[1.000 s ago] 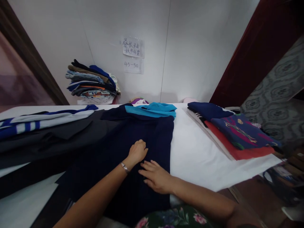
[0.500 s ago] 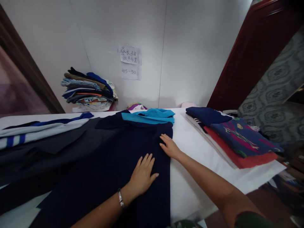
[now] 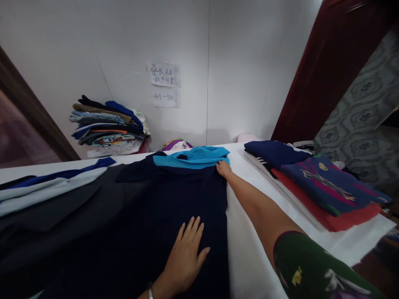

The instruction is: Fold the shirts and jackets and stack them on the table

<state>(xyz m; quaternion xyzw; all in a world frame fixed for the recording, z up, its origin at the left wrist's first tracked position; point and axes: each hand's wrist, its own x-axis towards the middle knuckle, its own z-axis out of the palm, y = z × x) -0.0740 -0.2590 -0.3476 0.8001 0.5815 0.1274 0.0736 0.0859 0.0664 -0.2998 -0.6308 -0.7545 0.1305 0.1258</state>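
A dark navy garment (image 3: 174,199) lies spread on the white table, its far end showing a bright blue section (image 3: 193,160). Flat on the navy cloth, fingers stretched out, rests my left hand (image 3: 188,253); a metal bracelet circles its wrist. My right hand (image 3: 223,168) reaches to the garment's far right corner, beside the blue section, with its fingers curled closed on the edge. The fingertips there are partly hidden.
To the left lie a dark grey garment (image 3: 62,199) and a pale one (image 3: 56,187). Folded clothes (image 3: 330,182) are stacked at the right of the white table (image 3: 249,249). Another clothes pile (image 3: 109,124) stands against the wall, where paper signs (image 3: 165,85) hang.
My right hand has moved away from me, from lying on the cloth to gripping the far right corner. My left hand stays flat on the garment. The view has shifted slightly.
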